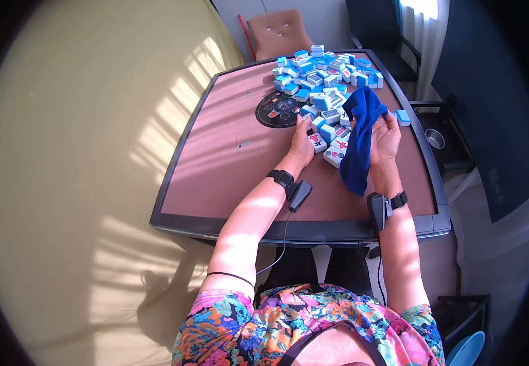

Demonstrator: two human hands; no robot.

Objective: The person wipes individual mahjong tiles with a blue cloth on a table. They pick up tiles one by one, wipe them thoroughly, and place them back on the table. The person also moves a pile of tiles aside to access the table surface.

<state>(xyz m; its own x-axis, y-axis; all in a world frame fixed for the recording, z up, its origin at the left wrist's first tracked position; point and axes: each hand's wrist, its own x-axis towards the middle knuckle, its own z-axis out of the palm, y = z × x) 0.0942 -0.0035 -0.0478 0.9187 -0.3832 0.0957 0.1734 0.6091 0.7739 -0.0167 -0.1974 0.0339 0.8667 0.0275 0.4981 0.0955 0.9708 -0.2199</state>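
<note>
Many white and blue mahjong tiles lie heaped on the brown table top, with one white-faced tile near the front of the heap. My left hand rests at the left edge of the nearer tiles, its fingers against them; whether it grips one is unclear. At the right side of these tiles, my right hand is palm up, with a dark blue cloth draped from its fingers and hanging toward me. The cloth hides some tiles. A lone blue-backed tile lies just right of my right hand.
The mahjong table has a raised dark rim and a round black control panel at its centre. A brown chair and a black armchair stand beyond. Right of the table, a metal bowl sits on a dark stand; a light blue basin is at lower right.
</note>
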